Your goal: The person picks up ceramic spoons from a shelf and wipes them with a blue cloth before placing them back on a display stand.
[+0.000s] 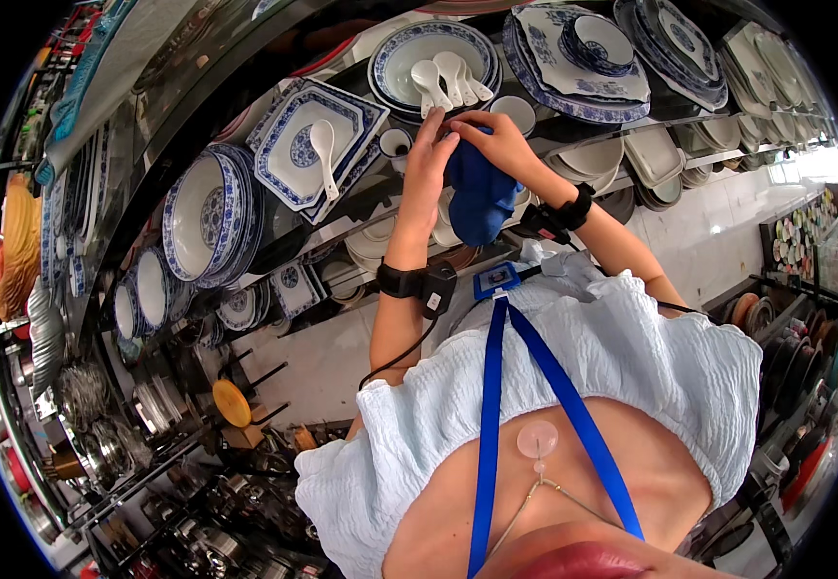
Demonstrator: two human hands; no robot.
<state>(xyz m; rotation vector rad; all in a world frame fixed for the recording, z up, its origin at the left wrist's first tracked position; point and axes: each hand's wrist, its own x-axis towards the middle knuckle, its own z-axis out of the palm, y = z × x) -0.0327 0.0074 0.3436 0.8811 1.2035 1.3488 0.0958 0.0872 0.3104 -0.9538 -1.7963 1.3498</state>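
Observation:
My right hand (500, 141) holds a blue cloth (483, 199), which hangs down from under the palm. Close beside it, my left hand (430, 163) points its fingers at the front rim of a blue-and-white plate stack (388, 54). The fingertips of both hands come together there, and whether the left fingers pinch anything is hidden. Several white ceramic spoons (449, 76) rest in the top dish, their handles towards my hands. A small cup (395, 142) stands left of my left hand, and a white cup (513, 114) is behind my right wrist.
On the same shelf are angular plates (296, 148) with a spoon (323, 155), upright-leaning bowls (202, 213), and a platter with stacked bowls (596, 51). More dishes fill a lower shelf (593, 159). Metal kitchenware (209, 535) stands at lower left, pans (795, 369) at right.

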